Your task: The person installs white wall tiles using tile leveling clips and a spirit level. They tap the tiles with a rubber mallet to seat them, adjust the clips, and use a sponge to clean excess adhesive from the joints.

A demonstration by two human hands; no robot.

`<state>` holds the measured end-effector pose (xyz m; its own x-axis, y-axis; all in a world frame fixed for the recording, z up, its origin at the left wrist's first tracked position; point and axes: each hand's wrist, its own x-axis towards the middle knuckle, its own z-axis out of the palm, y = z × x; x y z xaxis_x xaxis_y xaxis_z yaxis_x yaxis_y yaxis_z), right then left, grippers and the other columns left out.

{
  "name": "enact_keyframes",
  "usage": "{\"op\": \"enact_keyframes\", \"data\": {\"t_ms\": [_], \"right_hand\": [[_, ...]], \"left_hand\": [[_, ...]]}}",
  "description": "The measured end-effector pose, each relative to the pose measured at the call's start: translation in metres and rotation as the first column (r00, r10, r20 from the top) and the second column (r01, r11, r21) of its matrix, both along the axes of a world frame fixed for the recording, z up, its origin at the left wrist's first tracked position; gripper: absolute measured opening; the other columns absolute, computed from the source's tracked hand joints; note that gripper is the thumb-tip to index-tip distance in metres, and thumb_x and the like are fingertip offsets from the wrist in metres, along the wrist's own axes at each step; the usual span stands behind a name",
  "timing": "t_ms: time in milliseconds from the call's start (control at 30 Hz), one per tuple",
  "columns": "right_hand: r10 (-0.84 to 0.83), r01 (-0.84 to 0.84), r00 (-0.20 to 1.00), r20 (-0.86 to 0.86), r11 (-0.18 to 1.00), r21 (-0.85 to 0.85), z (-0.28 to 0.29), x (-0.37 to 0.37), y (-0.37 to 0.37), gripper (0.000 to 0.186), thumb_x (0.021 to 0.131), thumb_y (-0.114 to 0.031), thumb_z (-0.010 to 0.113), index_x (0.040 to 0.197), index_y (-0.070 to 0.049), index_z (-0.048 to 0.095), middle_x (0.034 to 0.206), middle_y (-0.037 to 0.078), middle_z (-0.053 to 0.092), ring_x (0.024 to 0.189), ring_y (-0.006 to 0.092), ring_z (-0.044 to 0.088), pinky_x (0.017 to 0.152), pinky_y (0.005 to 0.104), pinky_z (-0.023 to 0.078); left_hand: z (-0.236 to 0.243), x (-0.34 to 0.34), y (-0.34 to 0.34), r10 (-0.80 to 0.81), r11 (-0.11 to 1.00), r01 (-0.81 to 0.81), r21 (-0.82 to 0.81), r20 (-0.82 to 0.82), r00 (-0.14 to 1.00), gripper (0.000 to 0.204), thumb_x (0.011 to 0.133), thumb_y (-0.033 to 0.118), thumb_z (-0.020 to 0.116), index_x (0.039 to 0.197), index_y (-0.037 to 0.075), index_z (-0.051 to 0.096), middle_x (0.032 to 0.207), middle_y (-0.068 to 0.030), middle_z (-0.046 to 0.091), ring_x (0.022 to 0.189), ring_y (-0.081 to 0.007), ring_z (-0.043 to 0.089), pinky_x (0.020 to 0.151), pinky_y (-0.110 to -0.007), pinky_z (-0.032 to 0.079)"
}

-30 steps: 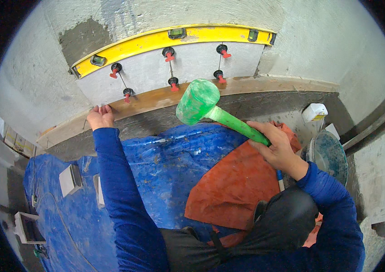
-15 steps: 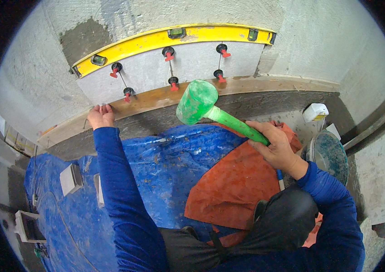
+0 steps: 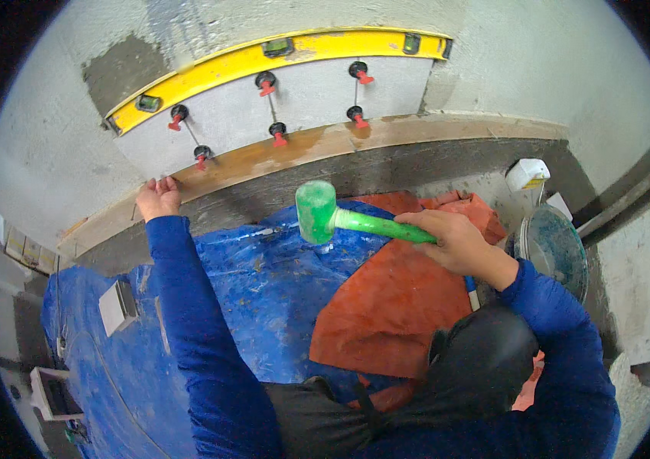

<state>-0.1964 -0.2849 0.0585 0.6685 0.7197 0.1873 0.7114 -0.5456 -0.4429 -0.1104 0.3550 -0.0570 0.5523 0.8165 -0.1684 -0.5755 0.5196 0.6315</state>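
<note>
Right hand [image 3: 459,243], right of center: fingers wrapped around handle end of green mallet [image 3: 344,219]. Mallet head sits left of those fingers, mid-frame, in front of blue tarp [image 3: 256,298]. Left hand [image 3: 160,199], left of frame: fingers half-curled at upper edge of wooden strip [image 3: 256,159], by pale panel's [image 3: 311,96] lower left corner; can't tell if they grip. Yellow level [image 3: 340,46] along panel top, upper frame.
</note>
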Motion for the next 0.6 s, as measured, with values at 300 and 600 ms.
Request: {"op": "enact_keyframes", "data": {"t_ms": [300,600], "right_hand": [[-0.017,-0.004,0.996,-0.092,0.975,-0.222,-0.020,0.007,-0.010,0.037,0.086,-0.016,0.065,0.123,-0.014,0.064,0.108,0.016,0.071,0.097,0.0382,0.069,0.084,0.0500,0.054],[-0.031,0.026,0.924,-0.381,0.999,-0.019,-0.107,0.023,-0.055,0.050,0.083,-0.013,0.072,0.131,-0.007,0.060,0.110,0.016,0.072,0.094,0.0307,0.069,0.084,0.0424,0.055]], "left_hand": [[0.005,0.003,0.007,0.029,0.989,-0.033,-0.145,-0.031,0.999,0.056,0.091,0.031,0.069,0.123,-0.013,0.057,0.098,-0.0125,0.070,0.092,-0.0191,0.069,0.079,-0.031,0.055],[0.000,-0.015,0.047,0.029,0.639,0.466,0.611,-0.625,0.780,0.022,0.105,0.013,0.042,0.118,-0.002,0.053,0.117,-0.0133,0.061,0.114,-0.0262,0.055,0.097,-0.042,0.051]]}}
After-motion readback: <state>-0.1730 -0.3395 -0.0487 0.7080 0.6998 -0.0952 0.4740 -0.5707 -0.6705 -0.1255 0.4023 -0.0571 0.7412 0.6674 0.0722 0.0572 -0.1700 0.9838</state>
